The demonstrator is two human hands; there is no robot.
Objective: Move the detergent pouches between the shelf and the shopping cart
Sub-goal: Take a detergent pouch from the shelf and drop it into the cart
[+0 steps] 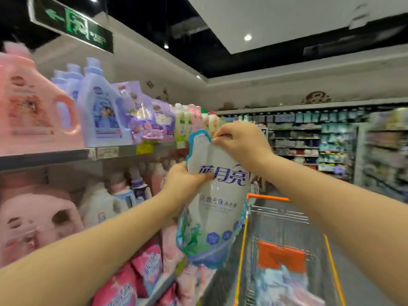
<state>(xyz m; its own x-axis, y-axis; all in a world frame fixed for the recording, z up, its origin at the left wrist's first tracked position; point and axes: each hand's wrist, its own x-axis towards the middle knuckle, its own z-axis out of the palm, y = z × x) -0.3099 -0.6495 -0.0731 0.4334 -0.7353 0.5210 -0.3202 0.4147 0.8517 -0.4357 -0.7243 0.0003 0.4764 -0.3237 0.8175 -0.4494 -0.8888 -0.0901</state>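
Observation:
A white and blue detergent pouch (215, 206) with dark blue lettering hangs upright in mid-air between the shelf (55, 154) on the left and the shopping cart (287, 217) on the right. My left hand (183, 182) grips its left side at mid height, thumb on the front. My right hand (238, 142) pinches its top edge near the spout. Another pale pouch (284, 286) lies inside the cart below an orange flap.
The upper shelf carries pink (28, 107) and lilac (99, 109) detergent jugs and purple pouches. Pink pouches (141, 272) fill the lower shelf at the bottom left. More stocked shelves (309, 138) line the aisle ahead. An exit sign (72, 25) hangs overhead.

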